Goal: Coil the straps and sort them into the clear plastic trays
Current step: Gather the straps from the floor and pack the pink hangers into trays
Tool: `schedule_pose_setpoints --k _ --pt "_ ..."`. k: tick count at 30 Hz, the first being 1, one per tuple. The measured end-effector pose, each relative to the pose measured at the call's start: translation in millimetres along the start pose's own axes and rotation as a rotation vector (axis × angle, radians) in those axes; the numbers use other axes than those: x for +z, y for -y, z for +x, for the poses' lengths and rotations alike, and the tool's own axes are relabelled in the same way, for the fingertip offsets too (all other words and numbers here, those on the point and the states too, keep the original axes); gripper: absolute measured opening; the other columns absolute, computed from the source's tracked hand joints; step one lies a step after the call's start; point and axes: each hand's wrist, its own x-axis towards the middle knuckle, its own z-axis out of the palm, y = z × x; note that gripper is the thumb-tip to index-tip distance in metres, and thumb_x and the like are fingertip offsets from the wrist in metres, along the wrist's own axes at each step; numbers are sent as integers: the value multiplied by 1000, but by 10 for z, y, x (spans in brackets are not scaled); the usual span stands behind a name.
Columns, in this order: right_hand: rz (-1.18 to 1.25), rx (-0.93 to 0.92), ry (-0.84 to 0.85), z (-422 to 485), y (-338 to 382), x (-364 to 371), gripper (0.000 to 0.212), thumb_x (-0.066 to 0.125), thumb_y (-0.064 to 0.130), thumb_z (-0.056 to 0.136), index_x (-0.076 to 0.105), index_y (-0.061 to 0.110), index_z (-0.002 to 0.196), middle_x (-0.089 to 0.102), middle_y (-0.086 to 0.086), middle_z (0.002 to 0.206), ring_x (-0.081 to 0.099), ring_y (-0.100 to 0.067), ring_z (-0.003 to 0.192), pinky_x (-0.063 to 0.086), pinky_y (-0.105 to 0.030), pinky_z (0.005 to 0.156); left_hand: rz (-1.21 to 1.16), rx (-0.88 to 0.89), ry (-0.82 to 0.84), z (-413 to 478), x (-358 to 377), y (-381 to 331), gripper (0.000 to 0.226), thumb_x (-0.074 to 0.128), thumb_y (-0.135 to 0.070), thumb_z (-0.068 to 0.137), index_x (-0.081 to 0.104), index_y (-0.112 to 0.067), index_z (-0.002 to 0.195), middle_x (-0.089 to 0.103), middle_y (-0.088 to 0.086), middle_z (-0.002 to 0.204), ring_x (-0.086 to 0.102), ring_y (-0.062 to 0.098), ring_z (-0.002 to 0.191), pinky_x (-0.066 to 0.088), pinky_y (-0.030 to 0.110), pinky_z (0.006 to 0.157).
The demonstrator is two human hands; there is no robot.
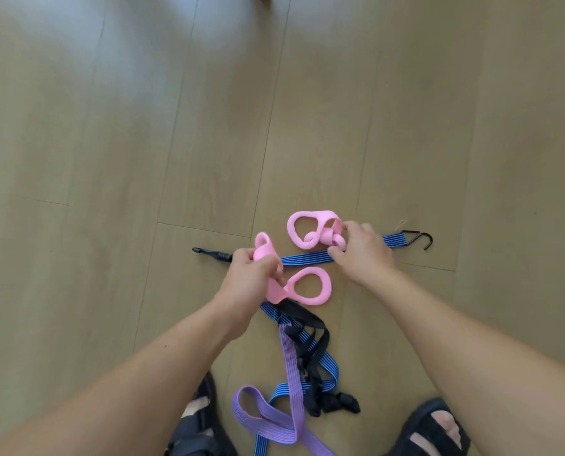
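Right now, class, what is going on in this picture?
A person standing on a wood floor works a pink strap with both hands: the left hand grips one loop, the right hand holds its knotted part. A blue hooked strap lies underneath, and a tangle of straps waits near the feet. No trays are in view.

Pale wood-look floor (307, 93) planks run from near to far, with thin seams between them. Soft daylight glares across the far left boards.
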Motion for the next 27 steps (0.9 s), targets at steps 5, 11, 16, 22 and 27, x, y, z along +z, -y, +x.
schedule_pose_setpoints --k 5,11,16,22,27 --pt "53 99 -70 94 133 323 32 52 13 93 49 11 124 58 -11 116 53 -28 93 39 -34 73 8 42 3 29 -87 153 17 52 -6 87 60 -11 101 71 15 104 70 21 80 60 38 79" --pt "434 89 -131 -429 196 -122 10 55 22 91 65 20 92 60 4 85 54 -21 83 34 -30 65 72 163 -140 -295 -60 -133 15 53 -18 93 63 -8 96 67 8 85 50 10 62 39 20 55" --pt "733 100 -171 -1269 227 -1011 21 54 18 90 58 18 70 53 9 62 44 -15 62 32 -29 54 43 320 -133 -1155 -75 -661 27 43 -13 95 48 -26 118 62 -5 66 61 7 59 52 31 64" --pt "814 -98 -178 -2511 450 -2378 15 66 13 90 63 28 85 68 17 82 59 -7 73 48 -24 71 32 434 88 -2573 -112 -1545 26 47 -18 100 66 -29 114 59 16 70 55 18 54 47 20 53" --pt "972 -241 -302 -3666 688 -3593 15 65 12 92 63 27 88 67 18 82 61 -8 73 52 -22 68 298 530 301 -3893 18 -2224 52 70 -30 73 59 -37 123 63 -18 104 62 -8 81 50 15 74"
